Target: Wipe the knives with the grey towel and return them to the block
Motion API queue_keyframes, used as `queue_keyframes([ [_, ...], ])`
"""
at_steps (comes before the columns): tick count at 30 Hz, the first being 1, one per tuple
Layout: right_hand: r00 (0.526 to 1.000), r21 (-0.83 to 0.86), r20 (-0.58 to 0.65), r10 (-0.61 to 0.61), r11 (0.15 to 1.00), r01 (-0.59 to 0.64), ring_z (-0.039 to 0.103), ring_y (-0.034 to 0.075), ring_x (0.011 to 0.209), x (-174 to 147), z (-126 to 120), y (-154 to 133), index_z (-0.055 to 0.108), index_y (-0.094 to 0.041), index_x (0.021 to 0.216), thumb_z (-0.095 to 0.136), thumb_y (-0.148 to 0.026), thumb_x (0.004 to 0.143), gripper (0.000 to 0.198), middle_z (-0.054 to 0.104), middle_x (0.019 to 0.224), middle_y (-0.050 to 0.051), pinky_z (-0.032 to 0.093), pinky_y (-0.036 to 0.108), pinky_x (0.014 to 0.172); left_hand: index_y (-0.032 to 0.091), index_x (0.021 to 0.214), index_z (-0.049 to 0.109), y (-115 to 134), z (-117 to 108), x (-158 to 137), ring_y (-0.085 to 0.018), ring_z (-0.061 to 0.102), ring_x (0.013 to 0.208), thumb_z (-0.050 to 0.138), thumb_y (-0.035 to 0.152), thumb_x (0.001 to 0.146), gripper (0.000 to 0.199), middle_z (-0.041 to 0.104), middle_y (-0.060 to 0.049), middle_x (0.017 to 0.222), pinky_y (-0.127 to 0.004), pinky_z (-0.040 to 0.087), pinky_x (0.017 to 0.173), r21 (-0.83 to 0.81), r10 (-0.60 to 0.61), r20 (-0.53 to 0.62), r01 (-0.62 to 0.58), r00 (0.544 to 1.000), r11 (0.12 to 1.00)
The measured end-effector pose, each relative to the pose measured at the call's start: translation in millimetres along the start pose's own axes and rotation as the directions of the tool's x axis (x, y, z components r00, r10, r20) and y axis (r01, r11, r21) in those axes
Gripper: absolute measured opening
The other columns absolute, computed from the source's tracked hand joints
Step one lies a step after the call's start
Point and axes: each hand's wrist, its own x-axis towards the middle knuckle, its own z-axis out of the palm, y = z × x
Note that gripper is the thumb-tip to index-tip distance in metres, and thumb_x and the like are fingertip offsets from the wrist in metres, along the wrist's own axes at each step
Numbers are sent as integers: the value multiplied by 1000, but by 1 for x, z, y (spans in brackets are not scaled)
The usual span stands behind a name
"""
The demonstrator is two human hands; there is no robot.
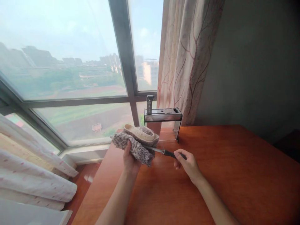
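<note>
Both of the person's forearms are cut off by the bottom edge. Below them spreads a glossy reddish-brown wooden worktop [225, 175], cropped at the bottom and right.

The left hand [131, 162] pinches a shaggy grey fabric bundle with a cream inner side [136, 147], thumb on top; its other fingers are mostly hidden underneath. Whether the bundle is one folded piece or two is hard to tell.

The right hand [189, 164] has its fingers clamped around the black handle of a slim metal-bladed tool [171, 153]. The tool points leftward, its thin shaft meeting the bundle between the shaggy part and the cream-edged part. The tip is buried there, so its shape cannot be made out. The bundle lies directly in the left fingers, held above the worktop and well apart from the right fingers.

Just beyond stands a clear-sided holder with a slotted silver metal top [164, 117], its lower left covered by the bundle. One grey-handled utensil [149, 105] stands upright in its left end; the part below the top is hard to see.

Behind hang a beige curtain with reddish branch patterns [187, 59] and a grey-framed window [123, 47], with hazy greenery outside.
</note>
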Motion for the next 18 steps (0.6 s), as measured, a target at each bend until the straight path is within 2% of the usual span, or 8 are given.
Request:
queue_keyframes([
  [3,994,2,38,104,995,-104,43,10,33,0,2,6,52,-19,64,50,-63,84,49,52,41,-3,30,21,35,18,127,57,-3,-3,-2,-26,66,103,59,35,86,44,72,-8,107,-42,45,101,20,-22,45,21,999,1000],
  [6,990,-1,49,133,991,-133,37,9,31,-2,7,10,52,-19,63,47,-65,84,51,47,38,-5,25,20,33,18,125,57,-11,-6,-6,-28,66,104,62,33,83,45,73,-9,106,-43,46,100,46,-82,65,79,995,996],
  [10,998,-33,49,40,999,-39,36,9,34,-4,14,13,49,-20,60,49,-62,85,49,43,40,-6,26,21,36,16,122,59,-24,-6,-10,-27,65,106,62,23,82,41,74,-8,101,-41,48,99,90,-152,55,147,987,985],
  [14,998,-105,62,-23,994,30,41,11,39,-5,17,16,62,-18,73,53,-57,84,42,46,44,-5,31,24,41,15,120,60,-29,-5,-9,-26,66,104,61,20,82,38,75,-7,96,-40,50,97,118,-151,5,150,989,982],
  [16,996,-166,51,-72,983,80,49,14,44,-4,17,17,67,-18,83,56,-54,84,38,54,50,-3,38,26,45,16,120,60,-29,-5,-8,-26,66,105,60,20,83,37,74,-7,97,-40,49,98,118,-152,-2,151,988,981],
  [18,982,-263,41,-186,946,190,61,19,60,-5,17,16,70,-19,89,59,-48,83,31,65,66,2,47,29,57,16,120,60,-30,-5,-8,-26,65,105,60,21,84,37,74,-7,99,-40,48,99,120,-161,0,160,987,980],
])
